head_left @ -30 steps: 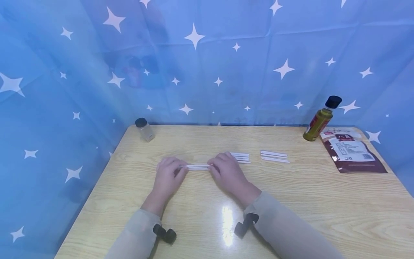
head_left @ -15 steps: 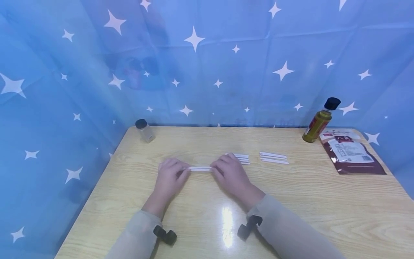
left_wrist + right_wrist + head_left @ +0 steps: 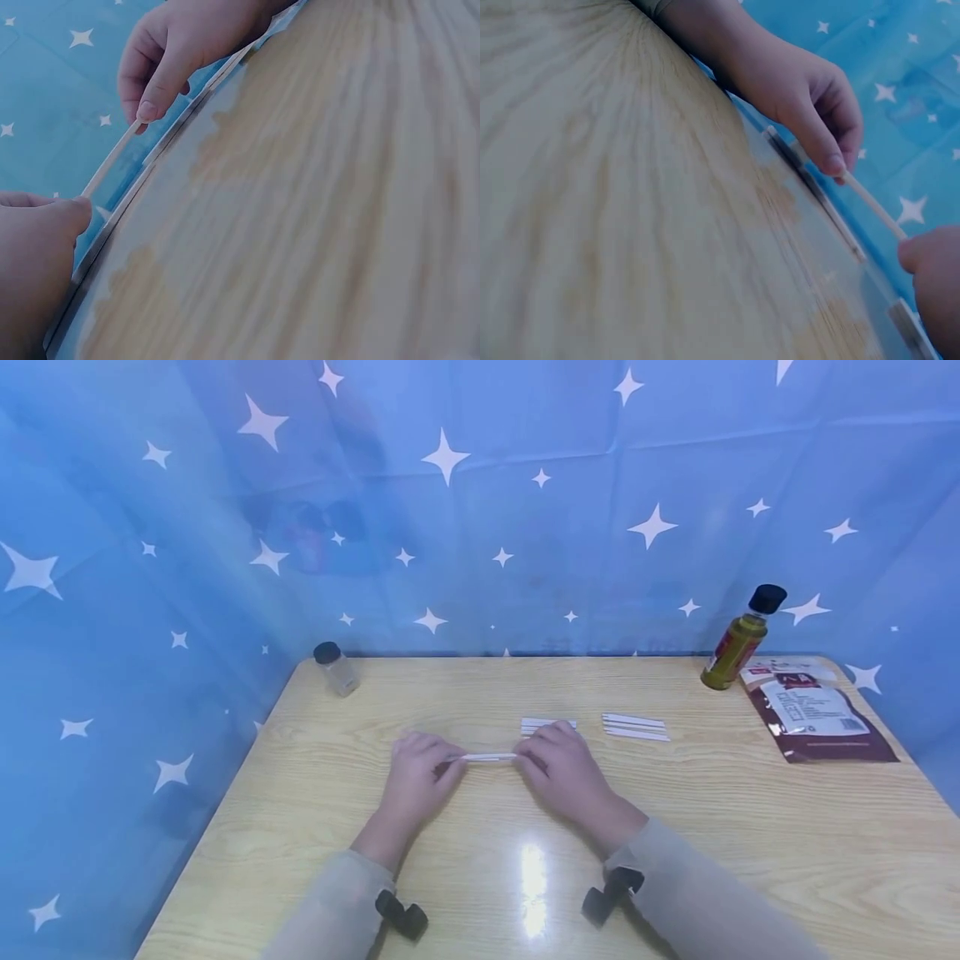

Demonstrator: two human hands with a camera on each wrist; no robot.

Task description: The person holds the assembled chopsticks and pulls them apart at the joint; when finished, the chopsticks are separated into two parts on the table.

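While the left grip (image 3: pixel 422 777) and right grip (image 3: pixel 566 772) pinch a slender white strip (image 3: pixel 489 757) stretched between them above the pale wood-grain worktop (image 3: pixel 465 868), uneven pulling could free it; forward drift could scatter the flat white strips (image 3: pixel 538 722) behind.

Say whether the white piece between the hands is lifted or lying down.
Lifted: in both wrist views, the white piece spans above the tabletop, against the curtain.

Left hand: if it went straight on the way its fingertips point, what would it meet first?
Probably the right hand, across the slim white item both hold; exact depth is unclear.
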